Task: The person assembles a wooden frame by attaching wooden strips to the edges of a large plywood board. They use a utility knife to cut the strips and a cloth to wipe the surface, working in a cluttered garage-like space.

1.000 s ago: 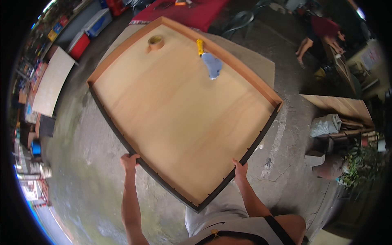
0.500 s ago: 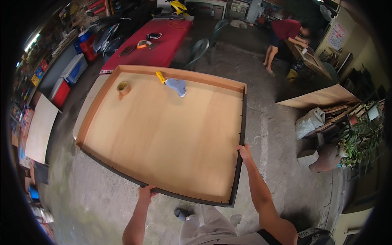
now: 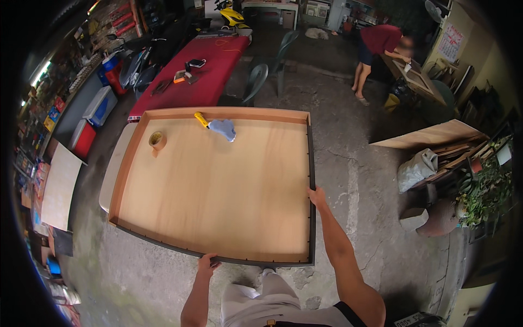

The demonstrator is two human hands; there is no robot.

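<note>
Wooden panel [image 3: 218, 188], black edging [image 3: 312, 229], ring-shaped tape [image 3: 159, 145]

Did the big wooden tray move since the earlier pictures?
Yes. The big wooden tray has turned counterclockwise: its far right corner was right by the pale floor stripe, and now sits well left of it.

The location is a garage-type workshop with household storage. Indicators: bare concrete floor [image 3: 376, 218]; parked dark motorcycle [image 3: 137, 64] and yellow motorcycle [image 3: 233, 18]; crowded shelves [image 3: 49, 120] along the left side; stacked timber offcuts [image 3: 456, 155] at right; a large rimmed wooden panel [image 3: 218, 185] in the foreground; and a second person [image 3: 379, 41] bent over a wooden frame [image 3: 418, 82]. A cooler [image 3: 101, 106] and potted plant [image 3: 485, 193] indicate domestic use.
</note>
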